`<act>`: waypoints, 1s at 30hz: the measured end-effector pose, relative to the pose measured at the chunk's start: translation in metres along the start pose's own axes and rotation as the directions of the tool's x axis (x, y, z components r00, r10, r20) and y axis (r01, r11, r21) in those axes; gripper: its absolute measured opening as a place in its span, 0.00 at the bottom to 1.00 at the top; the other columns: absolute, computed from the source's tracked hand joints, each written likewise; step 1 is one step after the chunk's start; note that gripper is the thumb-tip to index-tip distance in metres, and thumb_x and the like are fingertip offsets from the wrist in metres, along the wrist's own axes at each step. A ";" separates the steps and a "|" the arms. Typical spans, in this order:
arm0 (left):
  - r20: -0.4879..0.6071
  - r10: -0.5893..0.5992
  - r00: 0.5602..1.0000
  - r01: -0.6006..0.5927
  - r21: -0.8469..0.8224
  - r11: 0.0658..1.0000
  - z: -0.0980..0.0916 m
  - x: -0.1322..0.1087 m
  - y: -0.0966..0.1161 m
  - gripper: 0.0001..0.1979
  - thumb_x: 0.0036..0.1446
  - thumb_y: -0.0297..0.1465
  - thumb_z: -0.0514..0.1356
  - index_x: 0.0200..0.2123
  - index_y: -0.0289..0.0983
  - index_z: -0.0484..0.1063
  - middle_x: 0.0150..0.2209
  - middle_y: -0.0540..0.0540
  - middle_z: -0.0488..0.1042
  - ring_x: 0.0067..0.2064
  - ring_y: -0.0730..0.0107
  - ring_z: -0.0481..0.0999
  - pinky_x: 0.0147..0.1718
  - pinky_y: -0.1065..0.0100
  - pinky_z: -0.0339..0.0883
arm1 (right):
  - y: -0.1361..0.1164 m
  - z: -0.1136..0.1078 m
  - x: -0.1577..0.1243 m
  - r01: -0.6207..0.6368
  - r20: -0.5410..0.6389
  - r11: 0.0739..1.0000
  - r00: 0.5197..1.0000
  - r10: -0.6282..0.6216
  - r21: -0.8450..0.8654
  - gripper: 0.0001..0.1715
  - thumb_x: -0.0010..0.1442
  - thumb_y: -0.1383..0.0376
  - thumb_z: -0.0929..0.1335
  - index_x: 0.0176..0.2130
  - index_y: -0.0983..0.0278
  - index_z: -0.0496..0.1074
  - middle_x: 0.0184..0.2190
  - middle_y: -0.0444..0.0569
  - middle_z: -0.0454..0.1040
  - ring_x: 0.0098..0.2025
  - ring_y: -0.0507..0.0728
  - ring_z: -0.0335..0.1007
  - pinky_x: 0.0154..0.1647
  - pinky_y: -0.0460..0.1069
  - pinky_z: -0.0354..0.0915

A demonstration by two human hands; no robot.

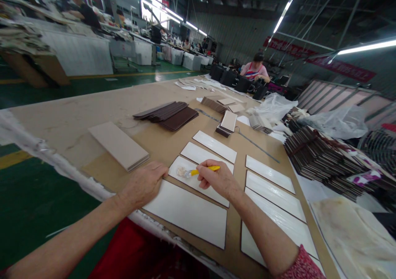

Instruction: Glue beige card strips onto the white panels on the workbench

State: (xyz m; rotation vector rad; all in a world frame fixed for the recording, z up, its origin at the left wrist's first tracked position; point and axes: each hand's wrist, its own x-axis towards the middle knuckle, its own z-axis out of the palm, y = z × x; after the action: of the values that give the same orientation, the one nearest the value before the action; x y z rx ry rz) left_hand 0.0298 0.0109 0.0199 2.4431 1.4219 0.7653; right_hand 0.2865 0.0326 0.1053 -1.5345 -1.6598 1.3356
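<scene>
In the head view my right hand (pixel 215 178) is closed round the yellow handle of a brush (pixel 194 172). The bristles rest on a white rectangular panel (pixel 204 185), on a pale, wet-looking patch near its left end. My left hand (pixel 147 186) has its fingers curled together at that panel's left corner, gripping its edge; the fingertips are partly hidden. Just nearer to me lies a wider white panel (pixel 188 213) with a dark edge. Two more white panels (pixel 207 152) lie beyond, and a second column of glossy white panels (pixel 270 172) runs to the right, partly behind my forearm.
A beige board stack (pixel 119 145) lies left, dark brown panels (pixel 167 114) behind it. Farther back are a small stack (pixel 228 122), a thin metal strip (pixel 258 145) and beige pieces (pixel 213 104). Bundled dark panels (pixel 324 159) stand right. A person (pixel 255 69) sits at the far end.
</scene>
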 end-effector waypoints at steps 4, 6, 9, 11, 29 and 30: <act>-0.002 0.009 1.000 -0.009 0.009 1.000 0.000 0.000 0.000 0.10 0.61 0.21 0.48 0.35 0.38 0.66 0.39 0.41 0.73 0.45 0.56 0.71 0.48 0.56 0.65 | 0.005 -0.021 -0.013 -0.066 -0.024 0.998 0.998 0.066 -0.010 0.09 0.59 0.61 0.68 0.32 0.64 0.76 0.25 0.46 0.77 0.22 0.52 0.74 0.22 0.45 0.69; -0.003 0.010 1.000 -0.010 0.016 1.000 -0.001 0.000 0.001 0.10 0.61 0.21 0.48 0.36 0.38 0.66 0.40 0.41 0.74 0.45 0.56 0.72 0.48 0.56 0.65 | 0.008 -0.030 -0.022 -0.088 -0.033 0.996 0.996 0.088 -0.009 0.10 0.58 0.60 0.69 0.33 0.64 0.76 0.25 0.46 0.77 0.22 0.52 0.74 0.23 0.45 0.70; -0.003 0.014 1.000 -0.013 0.028 1.000 -0.002 0.000 0.002 0.10 0.62 0.22 0.47 0.36 0.39 0.66 0.40 0.42 0.74 0.45 0.56 0.72 0.47 0.56 0.66 | 0.012 -0.045 -0.040 -0.114 -0.051 0.993 0.992 0.114 -0.005 0.11 0.58 0.59 0.69 0.32 0.65 0.76 0.25 0.46 0.77 0.22 0.52 0.72 0.23 0.46 0.70; -0.006 0.015 1.000 -0.015 0.035 0.999 -0.002 0.000 0.001 0.10 0.61 0.23 0.48 0.35 0.39 0.67 0.40 0.42 0.75 0.45 0.55 0.73 0.46 0.56 0.66 | 0.016 -0.056 -0.053 -0.130 -0.073 0.991 0.989 0.129 -0.008 0.12 0.57 0.58 0.69 0.32 0.65 0.76 0.25 0.46 0.76 0.21 0.51 0.71 0.23 0.45 0.69; -0.016 0.039 0.999 -0.038 0.062 0.997 -0.003 0.000 0.000 0.10 0.62 0.26 0.47 0.35 0.40 0.67 0.39 0.42 0.76 0.44 0.54 0.74 0.45 0.55 0.66 | 0.028 -0.103 -0.113 -0.132 -0.255 0.991 0.957 0.136 0.034 0.16 0.56 0.54 0.70 0.34 0.66 0.76 0.24 0.46 0.76 0.21 0.51 0.68 0.23 0.45 0.65; -0.008 0.039 0.999 -0.038 0.060 0.997 -0.003 0.000 -0.001 0.10 0.62 0.26 0.47 0.36 0.40 0.67 0.39 0.42 0.76 0.44 0.54 0.74 0.45 0.55 0.66 | 0.027 -0.102 -0.112 -0.101 -0.271 0.993 0.956 0.113 0.058 0.16 0.56 0.54 0.70 0.34 0.66 0.76 0.24 0.45 0.76 0.21 0.50 0.67 0.23 0.45 0.64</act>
State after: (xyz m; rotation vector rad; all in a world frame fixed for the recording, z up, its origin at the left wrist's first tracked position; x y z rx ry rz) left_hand 0.0275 0.0109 0.0223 2.5221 1.4249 0.7533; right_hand 0.4127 -0.0448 0.1475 -1.7174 -1.3854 1.1430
